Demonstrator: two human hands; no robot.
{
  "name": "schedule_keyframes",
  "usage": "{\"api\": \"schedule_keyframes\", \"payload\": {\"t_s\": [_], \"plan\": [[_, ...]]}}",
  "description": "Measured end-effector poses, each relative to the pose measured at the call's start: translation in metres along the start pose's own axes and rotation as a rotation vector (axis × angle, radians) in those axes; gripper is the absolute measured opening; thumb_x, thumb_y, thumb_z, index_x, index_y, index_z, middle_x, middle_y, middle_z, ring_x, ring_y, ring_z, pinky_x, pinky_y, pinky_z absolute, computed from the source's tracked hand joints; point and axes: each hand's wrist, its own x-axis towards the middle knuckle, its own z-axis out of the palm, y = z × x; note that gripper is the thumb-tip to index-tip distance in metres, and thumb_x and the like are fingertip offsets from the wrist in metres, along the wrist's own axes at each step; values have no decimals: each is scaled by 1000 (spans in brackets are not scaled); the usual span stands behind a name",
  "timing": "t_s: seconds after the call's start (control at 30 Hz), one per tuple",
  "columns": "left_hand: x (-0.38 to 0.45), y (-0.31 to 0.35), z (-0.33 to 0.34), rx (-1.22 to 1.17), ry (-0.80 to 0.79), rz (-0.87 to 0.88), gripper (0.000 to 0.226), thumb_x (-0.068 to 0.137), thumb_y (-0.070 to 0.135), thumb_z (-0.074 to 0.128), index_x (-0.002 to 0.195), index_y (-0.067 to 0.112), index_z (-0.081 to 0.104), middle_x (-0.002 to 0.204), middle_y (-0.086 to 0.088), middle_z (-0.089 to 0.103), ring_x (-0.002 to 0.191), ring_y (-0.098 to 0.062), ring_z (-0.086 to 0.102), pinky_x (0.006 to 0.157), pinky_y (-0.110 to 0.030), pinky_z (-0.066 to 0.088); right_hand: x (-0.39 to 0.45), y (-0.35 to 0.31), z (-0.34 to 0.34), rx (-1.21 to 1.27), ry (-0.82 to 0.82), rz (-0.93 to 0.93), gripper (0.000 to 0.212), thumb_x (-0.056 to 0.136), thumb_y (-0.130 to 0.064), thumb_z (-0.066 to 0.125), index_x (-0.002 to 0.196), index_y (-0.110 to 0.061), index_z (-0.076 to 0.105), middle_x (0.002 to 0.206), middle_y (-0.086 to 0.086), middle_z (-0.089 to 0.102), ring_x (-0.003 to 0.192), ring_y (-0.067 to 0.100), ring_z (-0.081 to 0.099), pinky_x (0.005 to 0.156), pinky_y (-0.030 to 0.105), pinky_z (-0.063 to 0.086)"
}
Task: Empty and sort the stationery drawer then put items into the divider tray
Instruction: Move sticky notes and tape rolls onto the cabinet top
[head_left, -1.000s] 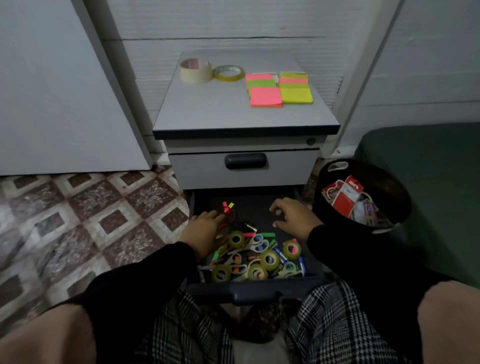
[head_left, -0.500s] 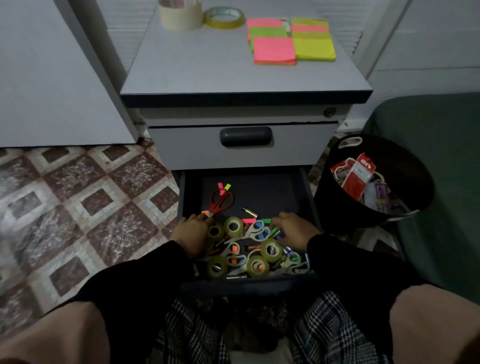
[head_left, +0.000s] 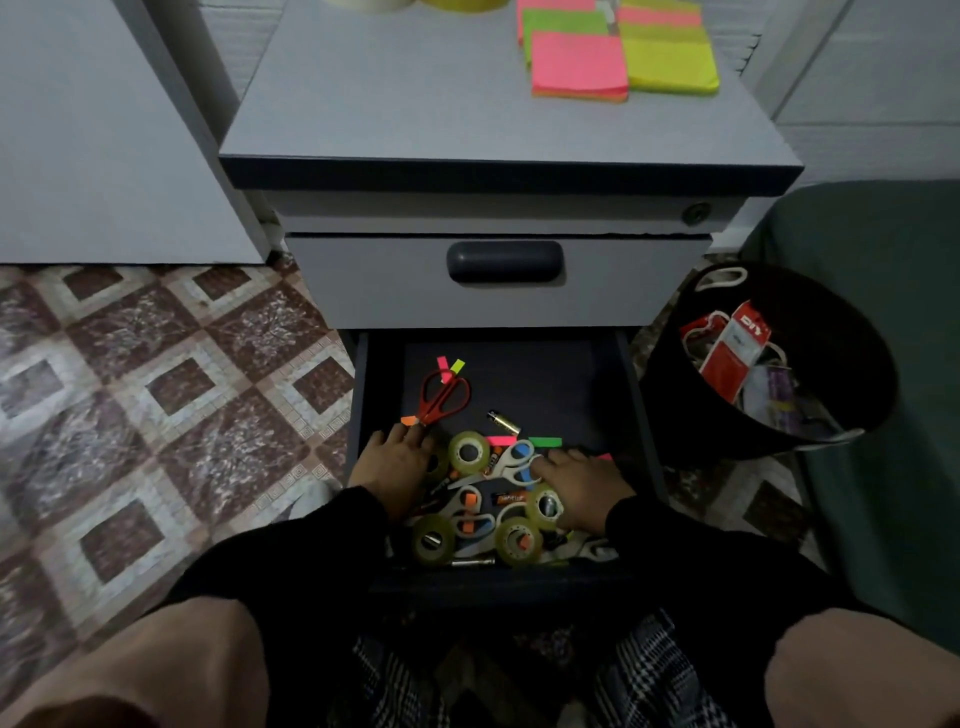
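Both hands are reaching down into the open drawer (head_left: 631, 395) of a small grey cabinet (head_left: 498, 291). The left hand (head_left: 395, 465) is lying flat at the left edge of the pile, fingers fairly straight and gripping nothing that can be seen. The right hand (head_left: 579, 486) is resting on the right side of the pile with its fingers spread forward over the clutter; whether its grip has closed round anything cannot be told.

Between the two hands, clear tape rolls (head_left: 469, 452) and white-handled scissors (head_left: 511, 460) are lying in a jumble (small coloured page flags scattered among them). Just beyond the left hand's fingertips, red scissors (head_left: 441, 397) are lying on the drawer floor, and a small battery (head_left: 503, 422) is sitting beyond the pile, between the two hands.

Well beyond both hands, neon sticky-note pads (head_left: 618, 52) are sitting on the cabinet's top surface. To the right of the right hand, a black bucket (head_left: 670, 395) is holding packaged items.
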Motion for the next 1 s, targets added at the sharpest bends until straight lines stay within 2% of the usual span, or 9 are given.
{"api": "schedule_keyframes", "payload": {"t_s": [0.13,0.2,0.33,0.5,0.67,0.8,0.9,1.0], "plan": [[7,4,8,27,-9,15,62,95,32,44,147,12,17,148,-9,28,134,-29,30,105,-39,29,1,-1,1,-9,13,-40,55,86,-20,58,136,-22,36,140,2,36,129,23,35,99,35,33],[10,5,11,27,-19,14,64,94,34,46,147,12,17,148,-10,27,134,-30,30,105,-39,30,1,-1,2,12,-8,-52,60,84,-19,61,137,-23,34,140,3,34,129,24,33,100,36,32],[12,6,13,-4,5,-8,53,96,29,43,143,13,25,146,-10,33,133,-29,34,104,-39,30,-1,-3,6,20,-58,-87,77,76,-16,72,140,-22,30,140,5,30,129,27,32,100,40,35],[11,4,9,-78,-7,-51,55,94,35,46,141,13,27,142,-9,37,131,-28,36,103,-38,33,-2,-3,6,36,-17,-86,73,82,-13,64,144,-22,28,142,6,29,130,28,33,98,36,37],[3,2,-5,-309,-75,-95,65,89,26,58,143,12,25,139,-10,34,127,-29,41,97,-39,44,-7,-4,2,69,-15,-35,66,84,-17,64,142,-21,31,140,8,30,121,30,46,91,35,43],[-2,0,-19,-462,-61,-144,59,90,6,51,143,11,25,138,-13,30,115,-32,54,92,-35,47,-14,-4,-8,73,42,4,58,88,-10,54,140,-24,32,139,7,33,112,32,53,85,35,46],[-10,-4,-38,-552,-17,-143,60,87,6,57,141,9,28,143,-14,26,123,-31,49,99,-31,42,-21,-6,-24,163,72,7,59,87,-9,55,139,-27,32,135,5,34,110,32,53,87,36,49],[-18,-9,-58,-589,26,-124,74,82,13,68,142,7,26,144,-13,28,127,-30,45,103,-30,37,-29,-8,-47,195,124,-14,53,86,-15,63,132,-20,37,127,6,41,112,30,52,89,35,46]]}}
